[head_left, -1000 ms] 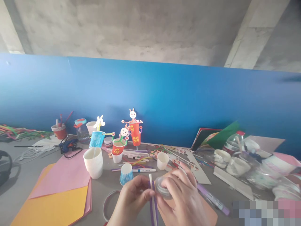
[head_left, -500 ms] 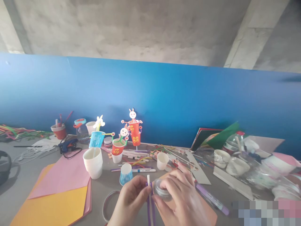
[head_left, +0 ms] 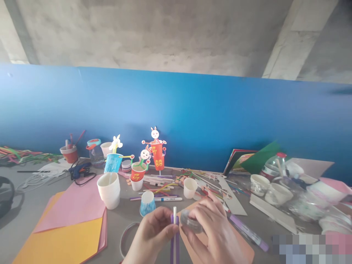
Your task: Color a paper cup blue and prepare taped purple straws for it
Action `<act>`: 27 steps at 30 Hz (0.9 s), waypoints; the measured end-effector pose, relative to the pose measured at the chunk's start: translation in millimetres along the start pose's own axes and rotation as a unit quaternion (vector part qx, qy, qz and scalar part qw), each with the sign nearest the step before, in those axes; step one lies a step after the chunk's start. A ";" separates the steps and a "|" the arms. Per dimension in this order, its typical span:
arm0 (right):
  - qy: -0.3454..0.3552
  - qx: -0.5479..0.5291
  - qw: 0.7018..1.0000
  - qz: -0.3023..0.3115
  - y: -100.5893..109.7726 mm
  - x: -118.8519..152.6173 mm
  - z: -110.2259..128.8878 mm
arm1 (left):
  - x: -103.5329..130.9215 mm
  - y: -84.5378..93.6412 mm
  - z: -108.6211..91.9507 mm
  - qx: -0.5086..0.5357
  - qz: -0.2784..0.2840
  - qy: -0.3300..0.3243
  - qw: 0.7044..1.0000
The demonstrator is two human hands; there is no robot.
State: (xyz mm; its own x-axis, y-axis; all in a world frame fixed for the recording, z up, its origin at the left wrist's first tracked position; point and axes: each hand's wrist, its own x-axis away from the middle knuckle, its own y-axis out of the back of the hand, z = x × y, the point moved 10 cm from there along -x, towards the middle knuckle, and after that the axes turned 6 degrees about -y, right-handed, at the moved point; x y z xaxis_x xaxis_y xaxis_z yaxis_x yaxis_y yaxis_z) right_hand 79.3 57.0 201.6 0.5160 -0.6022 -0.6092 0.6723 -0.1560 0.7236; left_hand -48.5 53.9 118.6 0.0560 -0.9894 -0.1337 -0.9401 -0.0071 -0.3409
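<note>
Between its thumb and fingers, my left hand [head_left: 157, 230] pinches a white straw [head_left: 175, 210] standing upright, with purple strips [head_left: 172, 246] along both sides. The lower ends run out of the picture at the bottom. Close beside them, my right hand [head_left: 213, 230] is closed on a roll of clear tape [head_left: 190, 222]. Whether a piece of tape stretches from the roll to the straw, I cannot tell. An orange-pink sheet [head_left: 242, 246] lies under my right hand. Just beyond my left hand stands a blue-painted paper cup [head_left: 147, 206], upside-down or upright I cannot tell.
A tape ring [head_left: 125, 240] lies left of my hands, near pink and yellow paper [head_left: 68, 238]. Stacked white cups [head_left: 109, 192] and rabbit-figure cups [head_left: 157, 156] stand behind. A purple marker [head_left: 249, 231] lies right, before crumpled plastic and used cups [head_left: 277, 194]. A glue gun [head_left: 79, 171] sits far left.
The straw and purple strips have shifted very slightly right with my left hand. The tape roll has turned a little in my right hand. Everything else looks the same.
</note>
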 end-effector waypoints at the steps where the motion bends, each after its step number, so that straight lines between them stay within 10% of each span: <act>1: 0.004 -0.003 1.000 -0.005 0.5 0.7 -1.1 | 0.5 -1.4 -0.9 0.009 0.007 0.000 1.000; 27: -0.005 -0.006 0.998 -0.061 1.7 1.4 3.0 | 2.7 -1.7 -6.6 0.001 -0.019 -0.052 0.998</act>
State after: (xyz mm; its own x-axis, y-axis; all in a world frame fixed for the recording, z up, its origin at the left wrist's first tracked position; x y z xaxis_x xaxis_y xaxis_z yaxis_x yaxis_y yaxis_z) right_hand 79.6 53.6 203.0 0.4256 -0.5865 -0.6891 0.7360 -0.2186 0.6407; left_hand -49.0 50.3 125.0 0.1267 -0.9680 -0.2167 -0.9357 -0.0441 -0.3500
